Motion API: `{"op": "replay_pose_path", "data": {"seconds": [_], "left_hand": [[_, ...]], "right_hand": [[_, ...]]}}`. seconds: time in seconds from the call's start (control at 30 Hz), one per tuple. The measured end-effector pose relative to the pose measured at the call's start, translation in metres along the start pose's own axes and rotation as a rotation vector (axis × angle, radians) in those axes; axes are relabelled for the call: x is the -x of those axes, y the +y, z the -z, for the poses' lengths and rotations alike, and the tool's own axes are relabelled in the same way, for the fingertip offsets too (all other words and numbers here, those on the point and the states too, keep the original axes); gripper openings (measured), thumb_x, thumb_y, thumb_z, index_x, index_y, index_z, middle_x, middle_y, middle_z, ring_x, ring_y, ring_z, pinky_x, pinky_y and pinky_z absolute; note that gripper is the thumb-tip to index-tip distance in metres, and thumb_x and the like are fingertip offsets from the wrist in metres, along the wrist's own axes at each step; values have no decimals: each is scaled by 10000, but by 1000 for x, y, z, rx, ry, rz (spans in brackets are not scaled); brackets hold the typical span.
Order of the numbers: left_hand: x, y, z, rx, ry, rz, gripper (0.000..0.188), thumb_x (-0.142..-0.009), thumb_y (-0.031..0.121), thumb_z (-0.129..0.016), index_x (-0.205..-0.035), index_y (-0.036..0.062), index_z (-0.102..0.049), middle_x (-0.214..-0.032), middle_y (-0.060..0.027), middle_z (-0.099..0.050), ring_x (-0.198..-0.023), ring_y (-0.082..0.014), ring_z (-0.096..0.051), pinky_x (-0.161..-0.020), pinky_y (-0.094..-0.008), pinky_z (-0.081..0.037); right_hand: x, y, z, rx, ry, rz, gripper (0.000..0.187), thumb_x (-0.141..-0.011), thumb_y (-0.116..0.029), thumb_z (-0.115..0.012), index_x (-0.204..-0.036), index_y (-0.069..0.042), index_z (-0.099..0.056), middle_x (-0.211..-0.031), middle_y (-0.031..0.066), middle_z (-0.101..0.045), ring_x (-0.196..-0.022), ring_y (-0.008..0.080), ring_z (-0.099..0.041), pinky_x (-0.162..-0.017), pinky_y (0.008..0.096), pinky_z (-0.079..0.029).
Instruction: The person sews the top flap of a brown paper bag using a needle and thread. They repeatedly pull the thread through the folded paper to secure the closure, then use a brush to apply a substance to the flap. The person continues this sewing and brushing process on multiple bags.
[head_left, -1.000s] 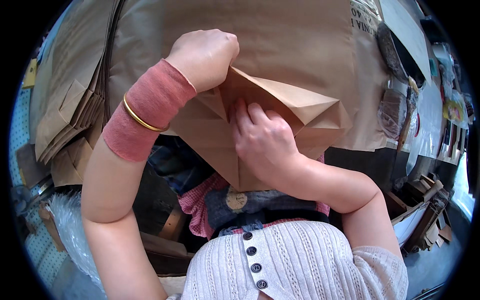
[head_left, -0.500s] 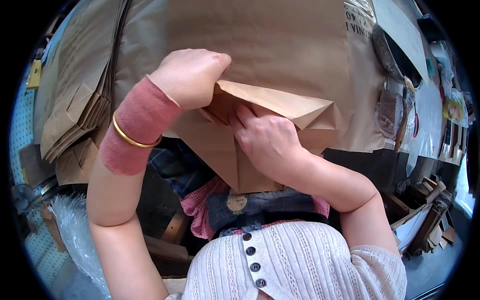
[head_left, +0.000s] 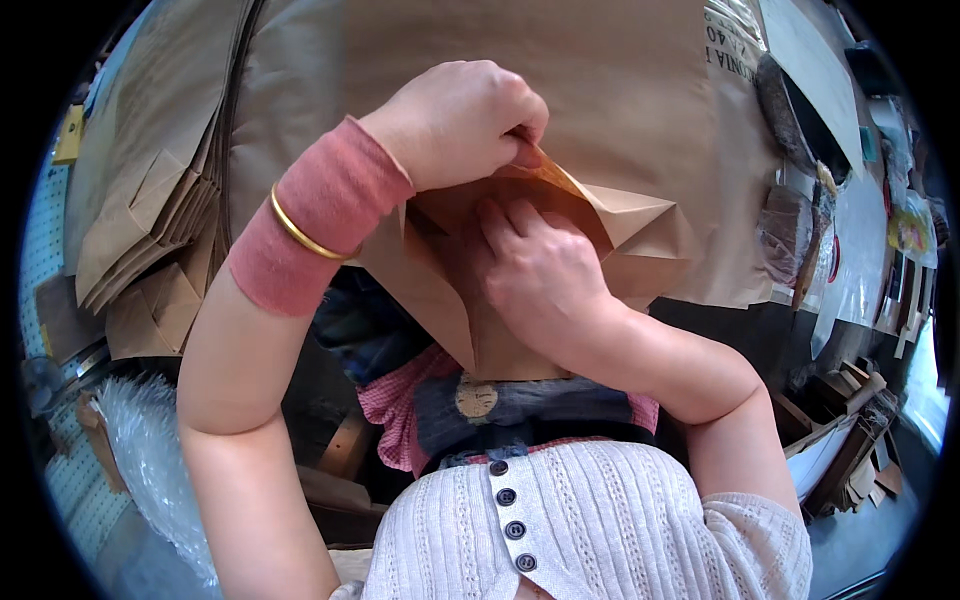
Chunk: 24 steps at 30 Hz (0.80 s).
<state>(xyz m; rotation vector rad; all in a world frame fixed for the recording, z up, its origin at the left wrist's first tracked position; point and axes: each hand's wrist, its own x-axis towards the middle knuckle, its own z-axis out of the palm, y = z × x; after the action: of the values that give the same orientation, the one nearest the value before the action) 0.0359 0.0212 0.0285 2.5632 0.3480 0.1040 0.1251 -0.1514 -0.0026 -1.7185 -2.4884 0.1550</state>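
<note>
My left hand (head_left: 455, 125) is curled into a loose fist, its fingers pinched shut on the top flap of a brown paper bag (head_left: 520, 300) that I hold up close in front of my chest. My right hand (head_left: 540, 275) lies flat against the folded paper just below, fingers spread and pressing into the crease, gripping nothing. The bag's mouth opens to the right in a pointed fold. Behind it a wide sheet of brown paper (head_left: 450, 40) covers the desk. A stack of flat paper bags (head_left: 140, 240) sits at my left, well apart from my hands. A pink cuff (head_left: 320, 215) and gold bangle (head_left: 297, 228) ring my left wrist.
</note>
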Motion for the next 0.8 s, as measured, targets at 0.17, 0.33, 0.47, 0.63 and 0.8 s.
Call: {"op": "replay_pose_path", "data": {"seconds": [0.17,0.33,0.47,0.63,0.8], "left_hand": [[-29,-27,-27,33,148,110,105,-789,109,-679,-833,18,-703,-813,-160,-681,-784,-354,-645,-736,-383,-527],[-37,-20,-56,-503,247,305,162,-841,177,-657,-905,93,-534,-918,-71,-625,-945,-238,-625,-732,-359,-505],[-10,7,-42,-897,360,-106,107,-766,158,-616,-862,116,-594,-889,-22,-592,-940,-184,-584,-798,-319,-477],[31,52,-49,-577,-199,-279,79,-722,142,-629,-694,98,-689,-871,-83,-621,-878,-224,-616,-798,-352,-510],[11,65,-55,-415,-362,365,183,-809,124,-622,-936,2,-675,-939,-188,-663,-873,-323,-677,-725,-401,-570]], "right_hand": [[0,-20,-12,321,-14,111,368,-728,-216,-593,-972,29,-717,-1174,226,-616,-959,260,-556,-717,309,-468],[3,-6,-1,208,-98,162,466,-747,-204,-583,-1127,52,-668,-1283,230,-573,-1019,256,-551,-795,301,-463],[36,34,47,251,-349,-126,840,-822,-572,-610,-1379,42,-476,-1319,205,-527,-1069,252,-554,-910,349,-455],[15,51,86,201,-917,-23,760,-847,-643,-561,-1385,-108,-513,-979,143,-685,-919,252,-669,-794,362,-505],[-49,50,63,166,-1084,45,335,-792,-188,-713,-1118,-109,-699,-1068,111,-718,-982,272,-696,-822,362,-554]]}}
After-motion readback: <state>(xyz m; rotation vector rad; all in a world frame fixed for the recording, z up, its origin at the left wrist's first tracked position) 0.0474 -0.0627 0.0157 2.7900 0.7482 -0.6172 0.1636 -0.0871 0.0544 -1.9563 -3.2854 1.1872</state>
